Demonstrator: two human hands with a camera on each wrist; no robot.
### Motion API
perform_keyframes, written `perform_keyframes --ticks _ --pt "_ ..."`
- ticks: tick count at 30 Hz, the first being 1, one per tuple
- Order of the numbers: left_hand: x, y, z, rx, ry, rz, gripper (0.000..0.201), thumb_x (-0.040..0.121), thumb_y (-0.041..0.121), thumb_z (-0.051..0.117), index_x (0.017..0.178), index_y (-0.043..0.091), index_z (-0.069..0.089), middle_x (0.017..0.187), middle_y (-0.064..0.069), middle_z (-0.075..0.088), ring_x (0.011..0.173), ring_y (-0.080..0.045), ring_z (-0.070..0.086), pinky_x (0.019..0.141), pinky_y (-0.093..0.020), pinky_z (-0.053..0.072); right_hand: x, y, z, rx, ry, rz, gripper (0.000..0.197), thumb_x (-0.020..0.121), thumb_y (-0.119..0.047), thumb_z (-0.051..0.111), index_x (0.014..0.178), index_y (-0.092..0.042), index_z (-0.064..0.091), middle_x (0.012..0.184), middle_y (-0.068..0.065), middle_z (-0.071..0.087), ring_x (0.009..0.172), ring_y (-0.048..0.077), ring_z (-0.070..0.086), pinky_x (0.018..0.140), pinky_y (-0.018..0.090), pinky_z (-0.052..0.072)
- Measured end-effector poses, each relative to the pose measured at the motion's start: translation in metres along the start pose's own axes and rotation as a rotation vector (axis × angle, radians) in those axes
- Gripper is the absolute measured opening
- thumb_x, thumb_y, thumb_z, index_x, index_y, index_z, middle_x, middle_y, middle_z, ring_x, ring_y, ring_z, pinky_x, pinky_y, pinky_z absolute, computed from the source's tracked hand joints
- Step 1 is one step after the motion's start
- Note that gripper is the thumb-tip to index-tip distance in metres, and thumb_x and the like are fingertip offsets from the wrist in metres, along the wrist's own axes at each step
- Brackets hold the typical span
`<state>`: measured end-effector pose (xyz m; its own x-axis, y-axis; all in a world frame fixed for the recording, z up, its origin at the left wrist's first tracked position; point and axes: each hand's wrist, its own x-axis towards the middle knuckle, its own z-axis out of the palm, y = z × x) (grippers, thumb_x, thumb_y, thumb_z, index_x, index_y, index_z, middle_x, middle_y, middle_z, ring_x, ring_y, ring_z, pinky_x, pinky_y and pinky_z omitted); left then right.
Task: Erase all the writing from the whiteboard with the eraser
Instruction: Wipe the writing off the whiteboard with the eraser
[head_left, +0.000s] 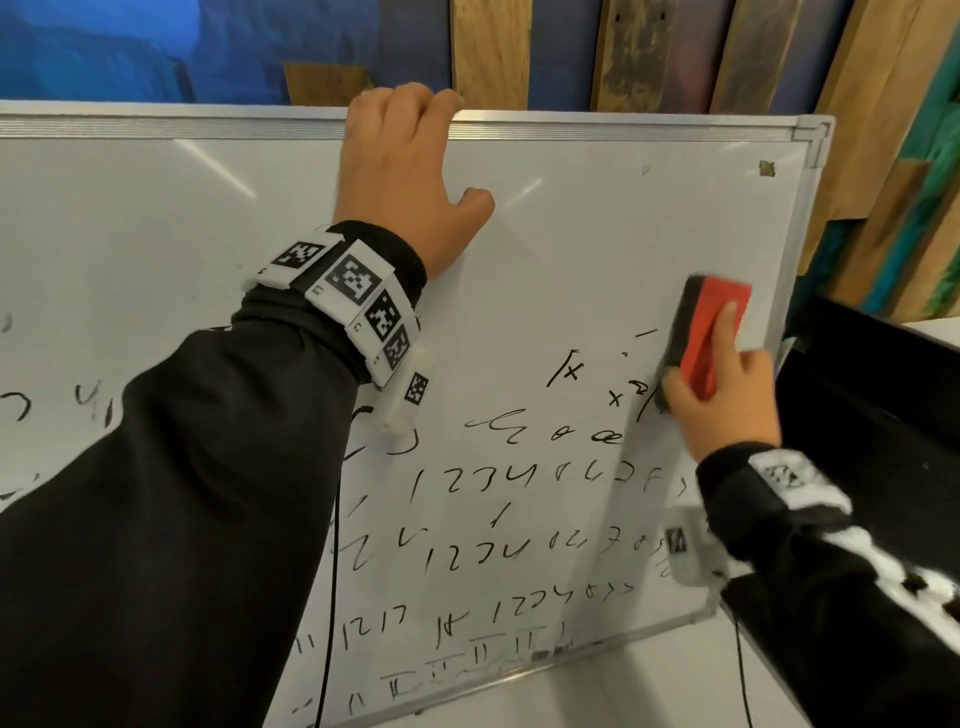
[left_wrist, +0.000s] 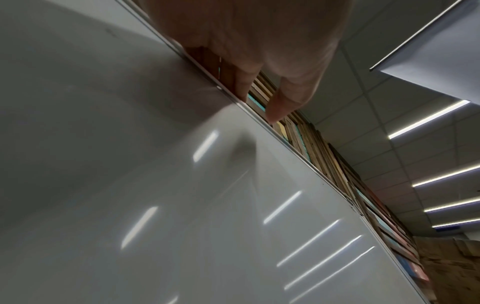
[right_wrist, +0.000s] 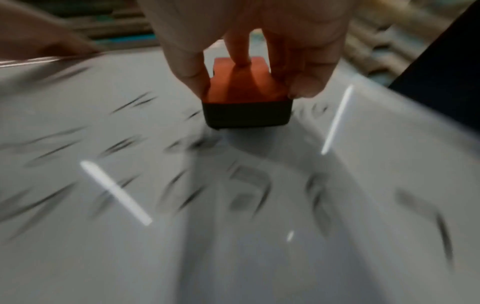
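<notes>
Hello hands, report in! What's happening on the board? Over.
Left hand grips whiteboard top edge. Right hand presses eraser on board, right side. Much writing left below. Nothing blocking.

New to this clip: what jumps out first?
The red eraser with its dark felt, gripped by the right hand and pressed to the whiteboard near its right edge. The left hand holds the board's top rim. Black writing fills the lower half; the upper part looks wiped.
</notes>
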<state>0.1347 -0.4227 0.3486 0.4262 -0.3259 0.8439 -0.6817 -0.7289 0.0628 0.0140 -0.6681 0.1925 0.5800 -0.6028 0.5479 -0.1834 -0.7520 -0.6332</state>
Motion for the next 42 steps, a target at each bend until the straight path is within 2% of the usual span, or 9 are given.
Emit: perform_keyframes --ticks 3,7,11,15,21,27,33,39,42 --pt "0.001 -0.002 0.0 0.055 -0.042 0.007 0.066 0.075 0.044 0.043 0.134 0.016 0.039 0.13 -0.005 0.043 0.124 -0.028 0.032 0.106 -0.033 0.02 -0.058 -0.002 0.038 0.044 -0.125 -0.09 0.088 0.084 -0.036 0.058 0.146 -0.042 -0.004 0.099 0.001 0.032 0.084 0.017 0.043 0.083 0.027 0.041" --pt "0.002 -0.003 0.001 0.069 -0.049 0.006 0.067 0.074 0.045 0.044 0.134 0.017 0.039 0.13 -0.005 0.043 0.124 -0.028 0.032 0.106 -0.032 0.02 -0.099 -0.019 0.069 -0.047 -0.203 -0.395 0.094 0.082 -0.036 0.06 0.143 -0.044 -0.011 0.099 0.0 0.032 0.089 0.017 0.037 0.079 0.028 0.041" --pt "0.001 -0.005 -0.001 0.081 -0.068 0.021 0.067 0.075 0.044 0.045 0.135 0.017 0.038 0.13 -0.005 0.043 0.125 -0.028 0.032 0.106 -0.032 0.02 -0.071 -0.006 0.053 -0.013 -0.09 -0.266 0.091 0.081 -0.028 0.064 0.147 -0.036 0.002 0.095 0.003 0.033 0.083 0.021 0.038 0.079 0.035 0.043" --pt "0.001 -0.002 -0.003 0.082 -0.074 0.023 0.067 0.075 0.044 0.046 0.135 0.016 0.038 0.131 -0.005 0.042 0.125 -0.027 0.032 0.105 -0.03 0.019 -0.055 -0.014 0.043 0.042 -0.062 -0.044 0.087 0.085 -0.035 0.057 0.146 -0.041 -0.005 0.095 0.002 0.032 0.084 0.019 0.042 0.08 0.027 0.039" --pt "0.002 -0.002 -0.004 0.096 -0.084 0.021 0.067 0.075 0.043 0.045 0.135 0.016 0.038 0.13 -0.005 0.043 0.124 -0.027 0.032 0.106 -0.031 0.02 -0.105 -0.029 0.066 -0.085 -0.177 -0.33 0.09 0.083 -0.036 0.058 0.143 -0.041 -0.009 0.098 0.002 0.035 0.087 0.017 0.037 0.079 0.031 0.043" --pt "0.0 -0.001 -0.006 0.106 -0.073 0.029 0.064 0.077 0.043 0.048 0.135 0.016 0.038 0.131 -0.004 0.042 0.124 -0.026 0.032 0.105 -0.03 0.019 -0.067 -0.023 0.051 0.029 -0.046 -0.085 0.089 0.084 -0.036 0.058 0.146 -0.042 -0.006 0.098 0.001 0.032 0.087 0.019 0.042 0.084 0.029 0.042" --pt "0.001 -0.003 -0.006 0.123 -0.096 0.034 0.065 0.078 0.042 0.045 0.137 0.015 0.037 0.132 -0.006 0.041 0.124 -0.027 0.033 0.106 -0.031 0.02 -0.121 -0.024 0.075 -0.09 -0.175 -0.3 0.092 0.082 -0.034 0.06 0.145 -0.036 -0.006 0.095 0.001 0.034 0.083 0.015 0.035 0.078 0.034 0.044" --pt "0.004 -0.004 -0.007 0.122 -0.076 0.047 0.057 0.081 0.034 0.044 0.135 0.015 0.039 0.13 -0.006 0.044 0.121 -0.027 0.035 0.103 -0.03 0.021 -0.089 -0.015 0.061 -0.031 -0.086 -0.11 0.087 0.083 -0.039 0.055 0.144 -0.046 -0.006 0.097 0.0 0.031 0.087 0.02 0.041 0.086 0.04 0.045" --pt "0.003 -0.003 -0.005 0.116 -0.067 0.038 0.058 0.08 0.035 0.044 0.134 0.015 0.04 0.129 -0.006 0.044 0.122 -0.027 0.035 0.104 -0.031 0.021 -0.109 -0.031 0.072 0.009 -0.128 -0.191 0.091 0.081 -0.037 0.058 0.144 -0.046 -0.007 0.094 0.001 0.035 0.081 0.019 0.042 0.078 0.039 0.047"
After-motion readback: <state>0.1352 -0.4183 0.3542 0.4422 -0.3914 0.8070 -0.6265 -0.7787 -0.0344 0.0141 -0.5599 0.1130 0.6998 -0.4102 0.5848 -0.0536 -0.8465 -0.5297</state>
